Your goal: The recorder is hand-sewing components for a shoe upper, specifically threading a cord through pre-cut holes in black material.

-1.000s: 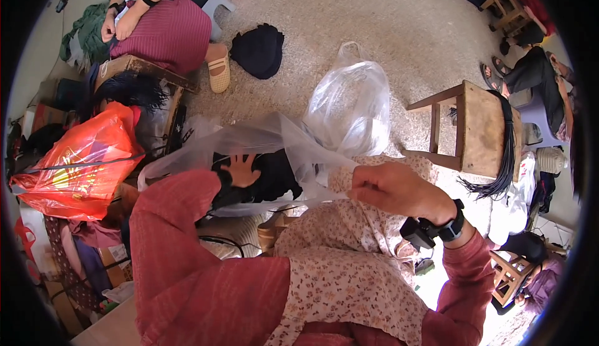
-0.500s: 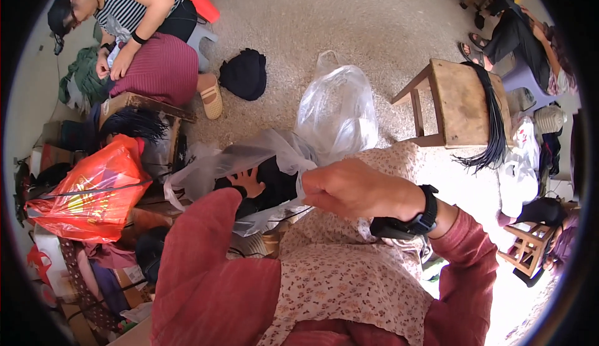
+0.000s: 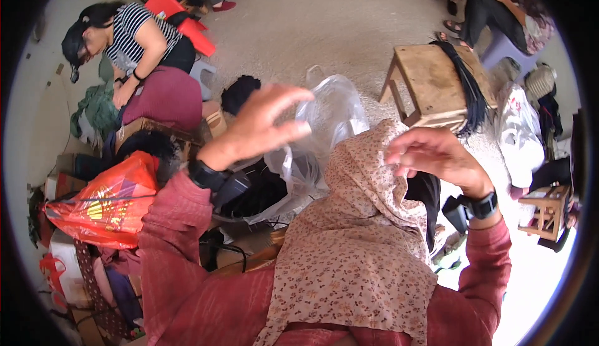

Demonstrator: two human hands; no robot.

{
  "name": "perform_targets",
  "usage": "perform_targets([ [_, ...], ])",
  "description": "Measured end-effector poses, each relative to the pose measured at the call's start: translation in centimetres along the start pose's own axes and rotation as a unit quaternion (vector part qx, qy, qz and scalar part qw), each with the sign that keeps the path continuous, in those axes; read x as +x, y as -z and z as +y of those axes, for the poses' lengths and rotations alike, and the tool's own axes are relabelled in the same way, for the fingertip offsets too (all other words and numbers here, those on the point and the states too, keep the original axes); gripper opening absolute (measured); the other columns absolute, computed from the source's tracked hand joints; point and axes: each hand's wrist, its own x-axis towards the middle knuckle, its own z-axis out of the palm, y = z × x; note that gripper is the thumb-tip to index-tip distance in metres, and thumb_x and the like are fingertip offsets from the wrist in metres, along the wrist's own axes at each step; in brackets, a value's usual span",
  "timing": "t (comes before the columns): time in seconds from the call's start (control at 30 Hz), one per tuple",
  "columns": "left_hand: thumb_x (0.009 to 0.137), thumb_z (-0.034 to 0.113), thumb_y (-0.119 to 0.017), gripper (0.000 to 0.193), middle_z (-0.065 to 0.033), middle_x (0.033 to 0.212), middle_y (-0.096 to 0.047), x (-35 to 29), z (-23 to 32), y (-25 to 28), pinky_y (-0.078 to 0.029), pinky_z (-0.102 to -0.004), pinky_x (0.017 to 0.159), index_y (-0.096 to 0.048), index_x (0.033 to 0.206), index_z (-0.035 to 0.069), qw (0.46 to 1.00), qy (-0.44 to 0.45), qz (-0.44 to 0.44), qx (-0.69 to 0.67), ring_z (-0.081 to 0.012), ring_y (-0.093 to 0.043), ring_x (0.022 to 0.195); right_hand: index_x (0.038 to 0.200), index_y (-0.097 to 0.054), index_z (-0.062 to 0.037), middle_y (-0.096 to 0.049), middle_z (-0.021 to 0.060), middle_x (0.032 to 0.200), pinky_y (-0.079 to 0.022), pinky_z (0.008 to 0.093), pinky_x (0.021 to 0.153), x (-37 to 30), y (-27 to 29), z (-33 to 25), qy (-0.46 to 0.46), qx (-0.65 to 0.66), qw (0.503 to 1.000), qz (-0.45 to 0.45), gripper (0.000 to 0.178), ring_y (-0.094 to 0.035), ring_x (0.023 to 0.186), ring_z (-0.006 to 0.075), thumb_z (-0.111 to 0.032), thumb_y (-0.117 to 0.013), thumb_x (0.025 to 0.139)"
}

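Both hands have come up off the clear plastic bag (image 3: 306,171) since the earlier frames: the left hand (image 3: 253,127), which was pressed onto the black contents (image 3: 259,193) inside, is now raised over the bag's far side, and the right hand (image 3: 440,154), which gripped its rim, has drawn off toward 3 o'clock.

With 12 o'clock at the top of the view, the bag sits just off the centre toward 7 or 8 o'clock, its mouth open on the black contents and partly covered by the left wrist. The left fingers are spread wide, thumb well apart, pointing toward 2 or 3 o'clock. The right fingers curve loosely and point toward 9 o'clock; they hang in front of the floral apron (image 3: 355,265), and I cannot tell if they touch it.

A 2nd clear bag (image 3: 342,99) lies on the floor (image 3: 293,28) toward 1 o'clock, beyond the 1st. At 2 o'clock a wooden stool (image 3: 421,81) bears a bundle of black cords (image 3: 465,87) draped over its edge. A white bag (image 3: 518,131) is near 3 o'clock. A red bag (image 3: 109,202) rests between 8 and 9 o'clock, and a seated person in a striped top (image 3: 150,40) bends over their lap at 10 o'clock.
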Motion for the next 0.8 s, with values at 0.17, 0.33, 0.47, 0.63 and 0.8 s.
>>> perform_targets([
  [0.17,0.081,0.065,-0.059,0.073,-0.0168,0.154,-0.034,-9.6,-6.7,-10.7,0.003,-0.0651,0.114,-0.054,0.139,0.021,0.864,-0.013,-0.463,0.197,-0.0366,-0.018,0.147,0.112,-0.063,0.0025,-0.07,0.0138,0.099,-0.055,0.0297,0.069,-12.6,0.3,1.1,-0.096,0.034,0.963,0.248,0.023,-0.069,0.078,0.0198,-0.012,-0.061,0.095],
  [0.33,0.081,0.077,-0.049,0.095,-0.0166,0.157,-0.029,-29.0,-22.7,-16.7,-0.021,-0.0518,0.116,-0.036,0.15,0.014,0.668,0.15,-0.721,0.109,-0.0362,-0.028,0.142,0.113,-0.062,0.0018,-0.07,0.012,0.096,-0.056,0.031,0.068,-24.3,-2.9,4.1,-0.101,0.1,0.885,0.444,0.028,-0.069,0.079,0.0177,-0.021,-0.059,0.098],
  [0.47,0.082,0.073,-0.051,0.089,-0.0165,0.151,-0.034,-20.2,-21.9,-21.5,-0.026,-0.0506,0.112,-0.04,0.147,0.013,0.646,0.08,-0.755,0.076,-0.035,-0.034,0.137,0.111,-0.063,-0.0004,-0.069,0.0097,0.096,-0.054,0.0278,0.066,-28.5,-6.9,8.3,-0.159,0.162,0.78,0.583,0.029,-0.068,0.077,0.0168,-0.026,-0.059,0.098],
  [0.63,0.084,0.067,-0.054,0.08,-0.0162,0.141,-0.043,-11.5,-23.9,-23.7,-0.033,-0.0486,0.107,-0.047,0.14,0.011,0.611,0.072,-0.787,0.035,-0.0331,-0.042,0.127,0.112,-0.062,-0.0013,-0.069,0.007,0.097,-0.055,0.0285,0.067,-31.9,-17.9,12.3,-0.171,0.272,0.638,0.7,0.031,-0.068,0.08,0.0156,-0.028,-0.062,0.096],
  [0.8,0.086,0.061,-0.057,0.07,-0.016,0.131,-0.052,-4.4,-26.9,-22.2,-0.04,-0.0465,0.101,-0.053,0.134,0.01,0.577,0.123,-0.807,0.02,-0.0312,-0.051,0.118,0.115,-0.061,-0.0023,-0.07,0.0085,0.102,-0.055,0.0287,0.067,-32.8,-28.4,16.9,-0.158,0.332,0.523,0.769,0.035,-0.069,0.08,0.0165,-0.03,-0.064,0.095],
])
